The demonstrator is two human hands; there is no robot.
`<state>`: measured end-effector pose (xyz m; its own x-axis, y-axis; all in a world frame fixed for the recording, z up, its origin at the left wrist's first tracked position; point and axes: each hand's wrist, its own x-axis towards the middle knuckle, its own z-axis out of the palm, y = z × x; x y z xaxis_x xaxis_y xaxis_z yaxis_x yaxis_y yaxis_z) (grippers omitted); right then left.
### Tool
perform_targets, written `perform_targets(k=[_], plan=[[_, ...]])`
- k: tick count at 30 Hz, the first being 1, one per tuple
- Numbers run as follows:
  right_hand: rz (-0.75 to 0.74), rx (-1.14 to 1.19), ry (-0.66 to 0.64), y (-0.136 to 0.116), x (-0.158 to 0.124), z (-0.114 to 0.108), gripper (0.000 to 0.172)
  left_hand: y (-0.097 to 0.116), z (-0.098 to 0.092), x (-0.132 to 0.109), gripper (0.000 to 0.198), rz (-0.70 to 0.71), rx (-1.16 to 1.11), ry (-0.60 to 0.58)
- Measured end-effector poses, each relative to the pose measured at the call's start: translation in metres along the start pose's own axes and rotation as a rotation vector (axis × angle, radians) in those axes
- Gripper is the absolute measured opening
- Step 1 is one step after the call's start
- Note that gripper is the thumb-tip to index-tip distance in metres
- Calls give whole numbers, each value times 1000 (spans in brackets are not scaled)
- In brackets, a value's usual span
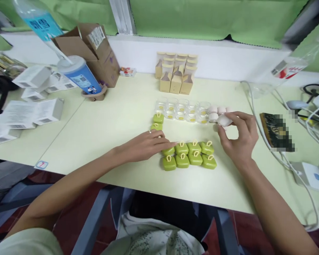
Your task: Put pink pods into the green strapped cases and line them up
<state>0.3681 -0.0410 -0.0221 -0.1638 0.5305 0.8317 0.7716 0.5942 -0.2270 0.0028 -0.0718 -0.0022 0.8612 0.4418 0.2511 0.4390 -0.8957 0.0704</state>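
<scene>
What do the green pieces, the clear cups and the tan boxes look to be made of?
Green pieces: probably moulded plastic, glossy; the highlights and rounded edges suggest it. Clear cups: likely shiny plastic, being see-through with glinting rims, though glass can't be ruled out. Tan boxes: apparently thin card, fairly matte, judging by the flat sides, straight creases and raised flaps.

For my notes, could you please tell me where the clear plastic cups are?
In the head view, the clear cups stand just right of center, between open tan boxes and green cases, left of white pieces.
</scene>
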Motion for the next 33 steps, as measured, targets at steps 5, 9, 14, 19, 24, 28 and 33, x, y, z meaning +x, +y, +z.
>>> perform_targets(k=[5,9,14,19,24,28,33], plan=[[192,193,-47,-5,-6,5,42,3,3,-7,43,5,67,-29],[277,315,-76,-16,-2,4,44,1,3,-3,40,4,0,-44],[371,684,-156,-52,35,-1,39,-14,-12,9,44,-219,-468,291],[301,908,-226,-87,54,10,39,-15,6,33,54,-307,-879,731],[257,973,-223,-98,23,21,51,3,31,34,57,-270,-725,805],[75,768,-235,-98,12,17,52,10,35,26,64,-224,-591,788],[9,693,-240,-97,17,14,50,11,31,24,66,-219,-491,812]])
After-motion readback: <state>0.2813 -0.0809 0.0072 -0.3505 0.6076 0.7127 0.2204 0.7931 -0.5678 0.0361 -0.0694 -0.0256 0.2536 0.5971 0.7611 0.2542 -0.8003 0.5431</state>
